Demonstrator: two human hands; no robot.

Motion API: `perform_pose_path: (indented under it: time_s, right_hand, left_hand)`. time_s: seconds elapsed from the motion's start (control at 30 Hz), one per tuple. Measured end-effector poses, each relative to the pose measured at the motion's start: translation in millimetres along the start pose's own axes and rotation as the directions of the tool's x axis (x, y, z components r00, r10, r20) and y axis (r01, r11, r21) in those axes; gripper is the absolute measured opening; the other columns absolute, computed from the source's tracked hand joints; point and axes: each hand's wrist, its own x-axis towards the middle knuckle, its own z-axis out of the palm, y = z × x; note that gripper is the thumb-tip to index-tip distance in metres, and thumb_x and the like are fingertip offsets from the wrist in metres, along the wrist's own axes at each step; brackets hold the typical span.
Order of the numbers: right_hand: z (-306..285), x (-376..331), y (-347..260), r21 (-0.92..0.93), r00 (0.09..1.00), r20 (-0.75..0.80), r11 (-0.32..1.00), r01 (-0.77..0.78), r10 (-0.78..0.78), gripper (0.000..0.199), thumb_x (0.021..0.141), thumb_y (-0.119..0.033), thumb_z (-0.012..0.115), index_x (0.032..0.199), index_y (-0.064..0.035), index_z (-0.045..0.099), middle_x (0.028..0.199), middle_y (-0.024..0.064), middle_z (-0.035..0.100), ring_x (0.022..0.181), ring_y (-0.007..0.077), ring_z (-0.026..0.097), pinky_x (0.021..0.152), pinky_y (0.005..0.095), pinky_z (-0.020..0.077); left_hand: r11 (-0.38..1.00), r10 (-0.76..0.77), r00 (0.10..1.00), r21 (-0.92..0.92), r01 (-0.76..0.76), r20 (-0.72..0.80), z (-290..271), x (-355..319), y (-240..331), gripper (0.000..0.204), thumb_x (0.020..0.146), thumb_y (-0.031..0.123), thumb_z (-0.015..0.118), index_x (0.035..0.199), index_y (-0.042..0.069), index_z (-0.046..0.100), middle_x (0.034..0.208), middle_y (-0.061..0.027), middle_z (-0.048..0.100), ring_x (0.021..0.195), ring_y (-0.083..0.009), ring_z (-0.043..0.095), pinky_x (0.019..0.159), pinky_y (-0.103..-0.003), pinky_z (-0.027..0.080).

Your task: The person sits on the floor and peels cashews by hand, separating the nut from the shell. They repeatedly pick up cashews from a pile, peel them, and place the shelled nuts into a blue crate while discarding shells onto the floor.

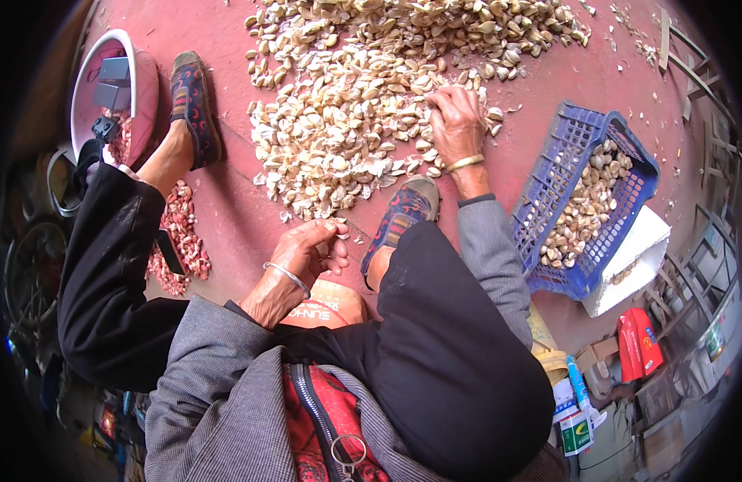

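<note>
A wide heap of pale, whitish-skinned cloves that look like garlic (331, 128) covers the red floor ahead of me. My right hand (458, 124), a yellowish bangle on its wrist, reaches down to the heap's right edge. Its fingers curl over the cloves, and whatever is under the fingertips is hidden. Nearer to me, my left hand (307, 249), with a silvery bangle, hovers just short of the heap's near edge. Thumb and fingers are drawn together there; a small pale bit shows at their tips, too small to name.
A blue plastic crate (580, 120) holding loose cloves stands at right, beside a white foam box (632, 265). Reddish cloves (188, 233) lie at left under a dark phone-like slab (169, 252). A pink tub (146, 96) stands beyond. My shoes (196, 108) flank the heap.
</note>
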Motion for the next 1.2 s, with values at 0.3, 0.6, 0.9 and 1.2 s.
perform_pose_path:
  time_s: [0.3,0.6,0.9,1.2]
  right_hand:
    - [-3,-30,-3,0.008,1.0,-0.024,1.0,0.005,-0.005,0.014,0.074,-0.009,0.066,0.088,-0.0135,0.069,0.097,0.0019,0.059,0.097,0.0225,0.053,0.085,0.0392,0.0412]
    - [16,-26,-18,-0.033,0.998,0.039,0.998,0.055,-0.054,0.013,0.076,-0.017,0.068,0.087,-0.0133,0.063,0.088,0.0042,0.054,0.092,0.0243,0.052,0.082,0.0395,0.0383]
    - [13,-29,-21,0.122,0.999,-0.031,0.992,-0.016,0.02,0.013,0.076,-0.014,0.069,0.086,-0.0105,0.063,0.085,0.0044,0.057,0.085,0.023,0.055,0.079,0.0378,0.0414]
    - [-13,-47,-37,0.812,0.784,0.569,-0.318,-0.489,0.248,0.015,0.09,-0.011,0.062,0.102,-0.0034,0.059,0.095,0.0045,0.062,0.082,0.0114,0.059,0.076,0.0262,0.0495]
  left_hand:
    - [1.0,-0.015,1.0,-0.006,0.015,0.013,1,-1,-3,0.026,0.097,0.025,0.051,0.105,0.001,0.059,0.075,-0.0074,0.06,0.069,-0.0203,0.062,0.061,-0.028,0.049]
    - [1.0,-0.003,1.0,-0.031,0.003,0.001,6,-2,-3,0.021,0.098,0.021,0.051,0.099,0.002,0.06,0.073,-0.0069,0.062,0.066,-0.019,0.063,0.059,-0.028,0.05]
    - [1.0,0.007,1.0,-0.014,-0.007,0.004,5,-2,-7,0.022,0.098,0.021,0.052,0.1,0.001,0.06,0.072,-0.007,0.062,0.065,-0.0193,0.063,0.058,-0.028,0.05]
    - [1.0,0.019,0.999,-0.005,-0.019,0.027,6,-1,-8,0.022,0.097,0.021,0.053,0.1,0.001,0.06,0.072,-0.007,0.062,0.064,-0.0189,0.063,0.057,-0.027,0.05]
